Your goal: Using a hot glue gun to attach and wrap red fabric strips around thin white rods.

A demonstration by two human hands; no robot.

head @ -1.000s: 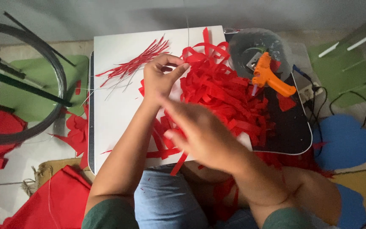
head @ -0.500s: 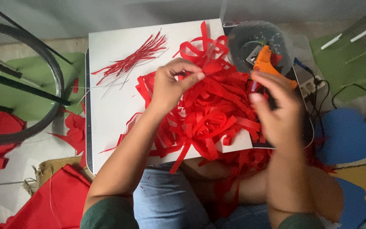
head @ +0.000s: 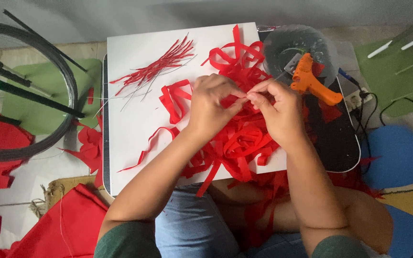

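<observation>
1. Both grips are now pinched together: the left hand [head: 211, 107] and the right hand [head: 278, 112] meet fingertip to fingertip on one red paper strip [head: 243, 97], above the pile of red strips [head: 237, 138].
2. Half a second ago the right hand was apart, near the orange glue gun [head: 314, 81]; now it has come across to join the left.
3. The glue gun lies untouched by the clear bowl [head: 311, 45].
4. The pile sits on the white board [head: 135, 124] over the counter [head: 335, 143], with thin red wires [head: 156, 69] well apart from the hands.
5. I judge the two-handed work on the strip begins.
</observation>
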